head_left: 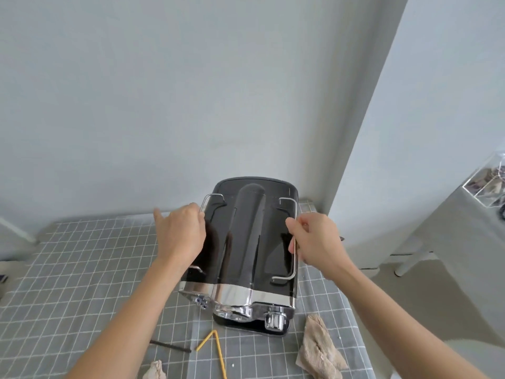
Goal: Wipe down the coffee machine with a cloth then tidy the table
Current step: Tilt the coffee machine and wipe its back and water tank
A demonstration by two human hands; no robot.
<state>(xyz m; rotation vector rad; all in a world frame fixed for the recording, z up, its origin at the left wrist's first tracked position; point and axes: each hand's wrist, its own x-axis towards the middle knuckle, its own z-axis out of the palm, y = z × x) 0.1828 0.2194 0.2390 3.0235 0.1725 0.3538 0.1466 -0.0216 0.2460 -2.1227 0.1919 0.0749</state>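
A glossy black coffee machine (247,242) with a chrome front band stands on the grey checked tablecloth (82,269). Thin wire rails run along both sides of its top. My left hand (181,232) rests against the left rail and left edge of the top, fingers curled. My right hand (314,236) pinches the right wire rail (295,258) between thumb and fingers. A beige cloth (319,348) lies crumpled on the table, right of the machine's front. Neither hand holds it.
A bent yellow straw (216,351) and a black stick (169,343) lie in front of the machine. A second beige cloth (155,370) sits at the bottom edge. At the right stands another grey table with a clear box (489,179). A white wall rises behind.
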